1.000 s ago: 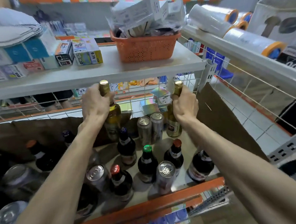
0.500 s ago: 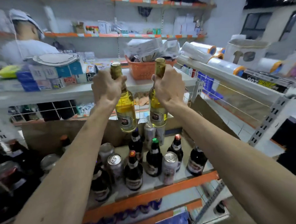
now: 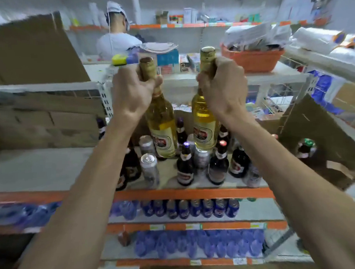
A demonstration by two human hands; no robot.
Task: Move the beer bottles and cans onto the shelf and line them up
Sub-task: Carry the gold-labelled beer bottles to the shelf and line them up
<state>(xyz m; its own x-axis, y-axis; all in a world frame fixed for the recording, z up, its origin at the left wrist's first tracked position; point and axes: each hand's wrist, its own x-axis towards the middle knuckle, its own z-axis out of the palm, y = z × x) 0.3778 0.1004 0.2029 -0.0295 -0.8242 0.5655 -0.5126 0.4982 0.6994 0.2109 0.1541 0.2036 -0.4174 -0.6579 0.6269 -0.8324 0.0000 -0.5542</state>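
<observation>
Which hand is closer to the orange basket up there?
Right. The right hand, gripping a golden bottle, is just below-left of the orange basket; the left hand, gripping another, is farther left.

I am reaching both arms forward, my left hand (image 3: 133, 94) gripping the left bottle (image 3: 162, 125) by the neck, my right hand (image 3: 224, 89) gripping the right bottle (image 3: 204, 122) likewise.

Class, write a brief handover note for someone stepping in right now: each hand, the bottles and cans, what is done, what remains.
Left hand grips the neck of one golden bottle, upright in the air.
Right hand grips the neck of a second golden bottle, likewise.
Done: dark bottles and cans stand on the orange-edged shelf below, clustered, not lined up.
Left: set both golden bottles down, then line everything up.
</observation>
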